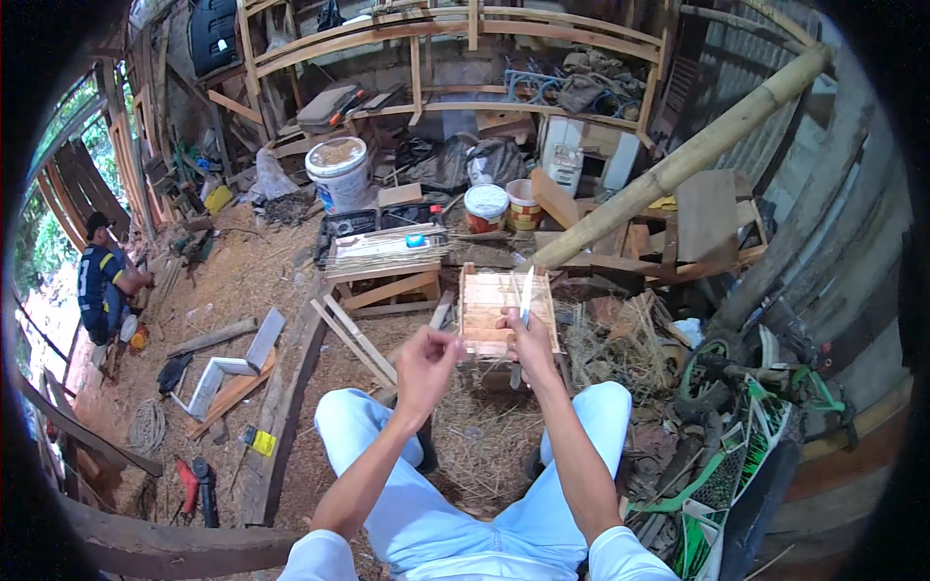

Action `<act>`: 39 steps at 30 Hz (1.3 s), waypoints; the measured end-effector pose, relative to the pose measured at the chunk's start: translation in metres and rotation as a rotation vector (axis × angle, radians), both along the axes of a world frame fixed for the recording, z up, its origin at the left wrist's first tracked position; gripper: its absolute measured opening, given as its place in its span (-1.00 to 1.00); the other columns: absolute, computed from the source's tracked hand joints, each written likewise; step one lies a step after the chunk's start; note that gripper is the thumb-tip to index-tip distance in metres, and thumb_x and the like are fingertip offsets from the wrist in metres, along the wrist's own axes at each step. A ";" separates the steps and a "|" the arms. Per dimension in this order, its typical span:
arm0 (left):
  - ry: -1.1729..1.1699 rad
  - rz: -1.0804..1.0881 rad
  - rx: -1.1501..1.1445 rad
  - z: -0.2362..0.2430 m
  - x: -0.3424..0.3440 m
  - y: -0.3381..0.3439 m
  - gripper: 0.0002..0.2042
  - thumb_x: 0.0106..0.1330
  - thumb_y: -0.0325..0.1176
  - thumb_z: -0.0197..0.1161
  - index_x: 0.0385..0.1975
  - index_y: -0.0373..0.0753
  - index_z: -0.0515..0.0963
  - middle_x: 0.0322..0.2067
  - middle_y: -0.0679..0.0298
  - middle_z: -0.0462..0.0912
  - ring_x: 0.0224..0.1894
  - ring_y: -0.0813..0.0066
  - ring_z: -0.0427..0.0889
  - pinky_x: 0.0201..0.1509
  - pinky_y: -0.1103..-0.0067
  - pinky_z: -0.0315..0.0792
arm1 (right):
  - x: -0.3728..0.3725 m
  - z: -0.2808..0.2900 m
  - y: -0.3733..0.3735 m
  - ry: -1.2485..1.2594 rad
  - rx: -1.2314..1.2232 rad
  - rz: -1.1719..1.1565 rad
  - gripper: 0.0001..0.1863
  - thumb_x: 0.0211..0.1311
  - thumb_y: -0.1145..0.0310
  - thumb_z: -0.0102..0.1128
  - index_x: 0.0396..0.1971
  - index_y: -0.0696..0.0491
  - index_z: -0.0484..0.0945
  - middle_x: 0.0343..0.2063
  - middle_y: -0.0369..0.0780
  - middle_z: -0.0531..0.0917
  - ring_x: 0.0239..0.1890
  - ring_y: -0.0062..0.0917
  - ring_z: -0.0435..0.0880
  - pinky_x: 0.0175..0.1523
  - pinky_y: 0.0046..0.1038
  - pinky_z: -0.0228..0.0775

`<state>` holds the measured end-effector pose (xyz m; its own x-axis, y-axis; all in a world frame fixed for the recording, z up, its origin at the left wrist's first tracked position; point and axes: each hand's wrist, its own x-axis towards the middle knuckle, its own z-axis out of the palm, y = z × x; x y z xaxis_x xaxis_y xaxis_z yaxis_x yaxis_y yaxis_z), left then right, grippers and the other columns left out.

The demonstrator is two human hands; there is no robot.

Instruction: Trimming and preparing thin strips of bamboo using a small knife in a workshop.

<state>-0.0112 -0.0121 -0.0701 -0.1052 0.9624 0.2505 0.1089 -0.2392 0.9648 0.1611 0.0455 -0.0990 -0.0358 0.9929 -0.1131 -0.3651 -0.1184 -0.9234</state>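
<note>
My right hand (528, 344) is closed round a knife (527, 292). Its pale blade points away from me, and the dark handle end shows below my fist. To the left, my left hand (429, 366) is raised with its fingers pinched together. Whatever it holds, if anything, is too small to make out. Just beyond both hands stands a small slatted wooden bench (481, 308). The knife is over its top; I cannot tell whether they touch.
Thin split sticks (383, 254) and a blue tape roll (416, 241) lie on a low stand. A bamboo pole (678, 165) slants across the right. Nearby are buckets (339, 174), a green bicycle frame (697, 494), and a long beam (291, 416). A person (102, 281) crouches far left.
</note>
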 end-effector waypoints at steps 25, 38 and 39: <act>-0.547 -0.397 -0.330 0.050 0.024 -0.068 -0.66 0.37 -0.37 0.06 0.14 -0.21 0.40 -0.48 0.39 0.44 -0.68 0.80 0.17 -0.65 0.80 0.04 | 0.040 0.077 -0.114 -0.813 0.656 -0.217 -0.67 0.26 0.47 0.07 0.03 0.18 0.50 -0.42 -0.16 0.60 -0.43 -0.60 0.51 -0.28 -0.59 0.36; -0.726 -0.453 -0.464 0.056 0.026 -0.080 -0.62 0.37 -0.40 0.04 0.19 -0.20 0.36 -0.54 0.41 0.37 -0.67 0.79 0.08 -0.66 0.78 -0.08 | 0.043 0.093 -0.127 -1.129 0.864 -0.114 -0.64 0.08 0.48 0.26 -0.05 0.03 0.60 -0.67 -0.21 0.48 -0.72 -0.50 0.44 -0.61 -0.48 0.25; -0.726 -0.453 -0.461 0.054 0.025 -0.081 -0.62 0.37 -0.40 0.04 0.19 -0.20 0.36 -0.54 0.41 0.37 -0.67 0.79 0.08 -0.66 0.78 -0.08 | 0.043 0.094 -0.123 -1.110 0.824 -0.159 -0.65 0.09 0.47 0.26 -0.06 0.03 0.60 -0.67 -0.21 0.49 -0.72 -0.50 0.44 -0.61 -0.47 0.25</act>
<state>0.0135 -0.0930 -0.0160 0.3196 0.9370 -0.1410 -0.5588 0.3065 0.7706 0.2044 -0.0772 -0.0046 -0.1950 0.7717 0.6053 0.6383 0.5684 -0.5191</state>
